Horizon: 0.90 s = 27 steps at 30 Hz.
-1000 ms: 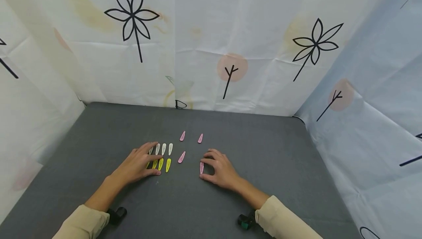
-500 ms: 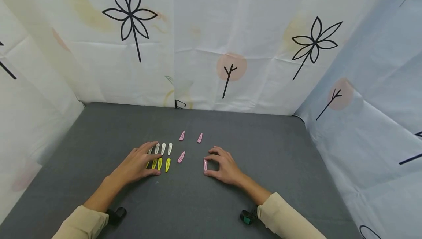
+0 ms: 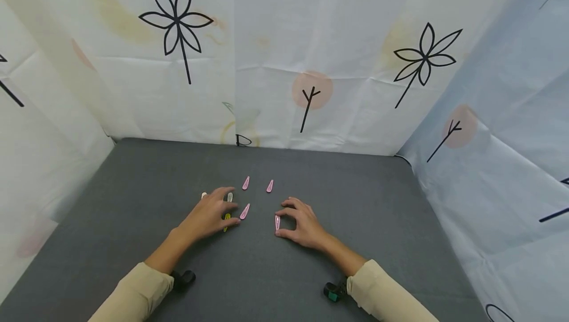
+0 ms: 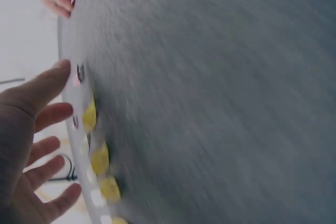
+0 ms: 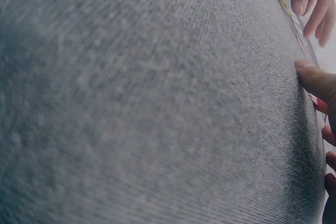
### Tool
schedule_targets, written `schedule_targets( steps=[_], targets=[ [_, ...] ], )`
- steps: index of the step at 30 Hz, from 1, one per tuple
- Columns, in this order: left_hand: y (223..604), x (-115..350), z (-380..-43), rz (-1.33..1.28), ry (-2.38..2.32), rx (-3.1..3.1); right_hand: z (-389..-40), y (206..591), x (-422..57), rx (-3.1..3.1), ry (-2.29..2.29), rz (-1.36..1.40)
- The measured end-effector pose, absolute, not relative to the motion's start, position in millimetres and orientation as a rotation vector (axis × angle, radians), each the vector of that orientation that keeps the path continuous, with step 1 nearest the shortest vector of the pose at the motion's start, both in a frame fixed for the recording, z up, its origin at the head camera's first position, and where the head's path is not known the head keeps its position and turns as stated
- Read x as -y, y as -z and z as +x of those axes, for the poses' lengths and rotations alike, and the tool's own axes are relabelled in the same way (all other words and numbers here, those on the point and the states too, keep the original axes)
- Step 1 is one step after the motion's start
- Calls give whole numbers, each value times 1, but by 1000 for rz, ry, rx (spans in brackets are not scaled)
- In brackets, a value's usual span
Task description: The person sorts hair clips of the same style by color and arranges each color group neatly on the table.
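Note:
My right hand (image 3: pixel 303 224) pinches a pink snap hair clip (image 3: pixel 277 222) between thumb and forefinger, low over the grey table. My left hand (image 3: pixel 208 217) hovers over the rows of clips with its fingers spread and nothing held. Beneath it, a white clip (image 3: pixel 229 197) and a yellow clip (image 3: pixel 227 216) partly show; the other clips there are mostly hidden in the head view. In the left wrist view several yellow clips (image 4: pixel 100 158) lie in a line beside the fingers. Just right of my left fingertips lies a pink clip (image 3: pixel 245 211).
Farther back on the table (image 3: pixel 355 188) lie two more pink clips, one on the left (image 3: pixel 246 182) and one on the right (image 3: pixel 269 186). A pale printed cloth (image 3: pixel 266 55) stands along the back and both sides.
My left hand has moved right across the clips, covering most of them. My right hand has shifted slightly right with the pink hair clip, then stayed still.

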<state>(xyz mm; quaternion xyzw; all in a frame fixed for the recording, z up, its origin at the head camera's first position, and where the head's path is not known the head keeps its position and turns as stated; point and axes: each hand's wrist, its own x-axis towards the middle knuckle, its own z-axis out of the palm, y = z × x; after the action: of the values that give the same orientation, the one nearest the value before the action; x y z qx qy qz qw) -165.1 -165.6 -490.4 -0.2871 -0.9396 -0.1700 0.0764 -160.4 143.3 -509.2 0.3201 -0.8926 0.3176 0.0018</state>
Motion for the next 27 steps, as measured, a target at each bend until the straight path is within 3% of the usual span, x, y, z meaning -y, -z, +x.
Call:
schedule_targets(
  steps=[19, 27],
  targets=[
    [495, 145, -178, -992, 636, 2776, -159, 509, -143, 2771, -1024, 1003],
    [495, 139, -178, -884, 631, 2746, -159, 509, -144, 2771, -1018, 999]
  ],
)
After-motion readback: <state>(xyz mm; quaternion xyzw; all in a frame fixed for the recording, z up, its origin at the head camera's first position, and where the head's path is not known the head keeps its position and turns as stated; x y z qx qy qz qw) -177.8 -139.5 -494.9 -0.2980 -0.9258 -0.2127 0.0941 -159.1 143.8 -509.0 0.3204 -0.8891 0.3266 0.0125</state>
